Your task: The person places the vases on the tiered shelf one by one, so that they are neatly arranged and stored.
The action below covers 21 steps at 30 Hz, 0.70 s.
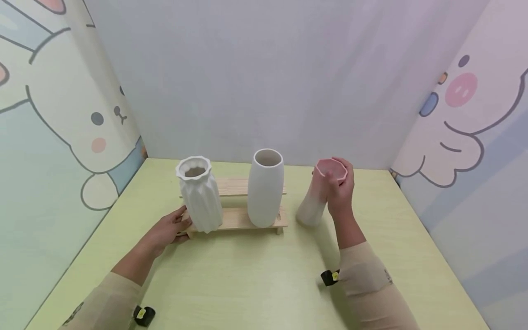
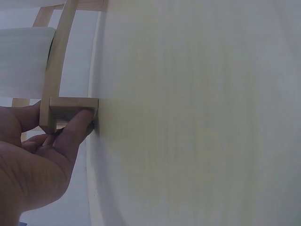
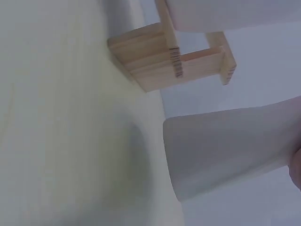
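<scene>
My left hand (image 1: 167, 231) grips the left end of a two-tier wooden stand (image 1: 237, 219), fingers curled under the lower board beside its leg. On that lower board stand a white pleated vase (image 1: 202, 197) with a wavy rim, at the left, and a smooth white vase (image 1: 265, 192) to the right. Off the stand's right side, my right hand (image 1: 341, 192) holds a pink-and-white vase (image 1: 313, 201) around its faceted rim, thumb at the near side. That vase leans, mouth to the right; its pale base (image 3: 188, 160) is close over the table in the right wrist view.
The stand's upper board (image 1: 231, 187) shows behind the two white vases. The pale yellow-green table (image 1: 247, 284) ends at a plain grey backdrop (image 1: 288, 82). Cartoon-printed panels rise on the left (image 1: 62, 114) and right (image 1: 474, 137).
</scene>
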### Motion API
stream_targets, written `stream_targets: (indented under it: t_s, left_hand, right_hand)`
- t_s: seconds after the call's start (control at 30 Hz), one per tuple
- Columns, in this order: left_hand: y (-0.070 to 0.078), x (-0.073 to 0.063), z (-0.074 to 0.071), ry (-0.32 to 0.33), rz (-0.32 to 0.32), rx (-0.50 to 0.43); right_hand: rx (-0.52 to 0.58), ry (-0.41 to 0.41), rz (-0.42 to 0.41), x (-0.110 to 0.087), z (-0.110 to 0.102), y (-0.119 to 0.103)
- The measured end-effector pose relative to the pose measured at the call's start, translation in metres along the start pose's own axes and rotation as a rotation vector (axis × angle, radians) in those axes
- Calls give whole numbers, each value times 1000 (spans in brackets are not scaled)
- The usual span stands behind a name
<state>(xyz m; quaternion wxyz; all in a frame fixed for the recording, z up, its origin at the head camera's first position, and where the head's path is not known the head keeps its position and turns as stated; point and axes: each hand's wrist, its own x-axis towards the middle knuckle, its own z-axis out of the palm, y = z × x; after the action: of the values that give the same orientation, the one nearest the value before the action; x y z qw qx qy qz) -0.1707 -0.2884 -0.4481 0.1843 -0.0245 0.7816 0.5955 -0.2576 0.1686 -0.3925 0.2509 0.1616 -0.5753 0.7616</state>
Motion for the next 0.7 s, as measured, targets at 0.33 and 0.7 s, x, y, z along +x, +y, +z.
stream_targets:
  t_s: [0.33, 0.7]
  left_hand:
    - [-3, 1, -1, -3, 7, -3]
    - [-6, 4, -2, 5, -4, -8]
  right_hand:
    - [-32, -106, 0, 45, 25, -45]
    - [-17, -172, -14, 87, 63, -85]
